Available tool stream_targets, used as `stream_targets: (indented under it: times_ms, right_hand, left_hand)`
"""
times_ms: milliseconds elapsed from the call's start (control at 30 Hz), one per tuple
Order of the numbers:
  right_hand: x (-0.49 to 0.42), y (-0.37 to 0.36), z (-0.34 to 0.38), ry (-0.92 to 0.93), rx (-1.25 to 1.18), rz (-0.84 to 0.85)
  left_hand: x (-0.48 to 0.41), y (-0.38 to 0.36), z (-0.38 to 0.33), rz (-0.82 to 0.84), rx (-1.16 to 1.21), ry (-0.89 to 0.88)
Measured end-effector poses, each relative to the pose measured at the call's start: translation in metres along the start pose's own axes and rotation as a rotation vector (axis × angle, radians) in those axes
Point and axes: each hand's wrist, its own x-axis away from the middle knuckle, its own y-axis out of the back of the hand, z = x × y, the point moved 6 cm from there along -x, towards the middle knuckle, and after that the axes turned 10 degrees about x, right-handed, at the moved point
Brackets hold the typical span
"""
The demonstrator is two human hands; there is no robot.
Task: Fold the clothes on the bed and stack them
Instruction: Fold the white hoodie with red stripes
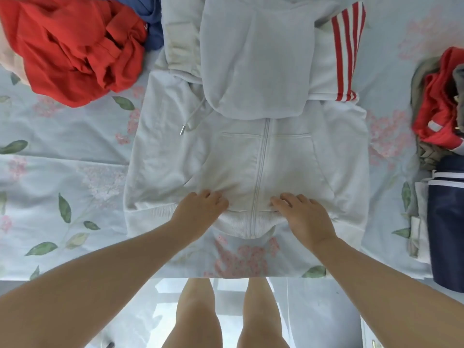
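Note:
A white zip hoodie [251,156] lies flat on the bed, front up, its hood folded down over the chest and a red-striped sleeve [347,49] folded across at the upper right. My left hand [198,212] grips the ribbed hem left of the zipper, fingers curled into the fabric. My right hand [303,214] grips the hem right of the zipper the same way. The hem is bunched up between both hands.
A crumpled red garment [75,49] lies at the upper left with a blue one [153,26] behind it. At the right edge sit a red and olive pile [439,101] and a folded navy stack [447,222]. The floral bedsheet [62,151] ends just before my legs.

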Motion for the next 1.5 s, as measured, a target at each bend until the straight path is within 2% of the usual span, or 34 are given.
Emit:
stream_targets:
  times_ms: [67, 133, 267, 333, 400, 467, 500, 567, 600, 633, 700, 767, 800, 867, 967, 1133, 1200, 1267, 1400, 1500]
  right_hand:
    - [-0.006, 0.012, -0.011, -0.009, 0.034, 0.001]
    - [-0.014, 0.027, -0.021, -0.018, 0.071, -0.034]
    - [-0.037, 0.058, -0.043, -0.117, 0.189, -0.061]
    - [-0.049, 0.066, -0.052, -0.189, 0.205, -0.028]
    - [-0.059, 0.076, -0.057, -0.264, 0.214, 0.064]
    - [-0.064, 0.075, -0.064, -0.351, 0.196, 0.242]
    - [-0.064, 0.070, -0.071, -0.386, 0.182, 0.318]
    - [-0.065, 0.066, -0.081, -0.462, 0.108, 0.416]
    - [-0.066, 0.067, -0.087, -0.537, 0.014, 0.399]
    - [-0.067, 0.066, -0.094, -0.656, -0.139, 0.370]
    - [-0.068, 0.062, -0.105, -0.931, -0.589, 0.244]
    - [-0.073, 0.061, -0.108, -1.100, -0.920, 0.064]
    - [-0.079, 0.064, -0.112, -1.134, -0.948, -0.012]
    - [-0.092, 0.078, -0.122, -1.134, -0.868, -0.167]
    - [-0.116, 0.109, -0.139, -1.048, -0.707, -0.384]
    - [-0.183, 0.160, -0.180, -0.916, -0.645, -0.659]
    - [-0.214, 0.177, -0.195, -0.820, -0.703, -0.696]
    - [-0.241, 0.181, -0.197, -0.687, -0.781, -0.599]
    - [-0.258, 0.140, -0.175, -0.497, -0.609, -0.351]
    - [-0.250, 0.079, -0.142, -0.349, -0.408, 0.079]
  left_hand:
    - [-0.005, 0.023, 0.011, 0.116, 0.038, 0.062]
    - [-0.013, 0.042, 0.030, 0.149, 0.000, 0.168]
    - [-0.025, 0.098, 0.053, 0.027, -0.189, 0.290]
    - [-0.025, 0.118, 0.065, -0.001, -0.197, 0.404]
    - [-0.027, 0.122, 0.077, 0.026, -0.096, 0.525]
    - [-0.028, 0.112, 0.087, 0.041, 0.145, 0.639]
    - [-0.027, 0.105, 0.093, 0.015, 0.383, 0.731]
    - [-0.020, 0.093, 0.102, -0.138, 1.067, 0.980]
    - [-0.019, 0.089, 0.102, -0.214, 1.385, 1.079]
    - [-0.019, 0.087, 0.102, -0.280, 1.595, 1.132]
    - [-0.025, 0.090, 0.103, -0.389, 1.738, 1.141]
    - [-0.036, 0.103, 0.109, -0.544, 1.632, 1.075]
    - [-0.042, 0.114, 0.113, -0.627, 1.517, 1.007]
    - [-0.053, 0.140, 0.118, -0.754, 1.286, 0.872]
    - [-0.068, 0.183, 0.132, -0.920, 1.096, 0.734]
    - [-0.121, 0.265, 0.171, -1.041, 0.958, 0.596]
    - [-0.146, 0.294, 0.181, -1.042, 0.960, 0.419]
    - [-0.168, 0.301, 0.181, -0.924, 0.978, 0.257]
    - [-0.200, 0.243, 0.172, -0.535, 0.710, 0.264]
    - [-0.200, 0.170, 0.152, -0.084, 0.428, 0.257]
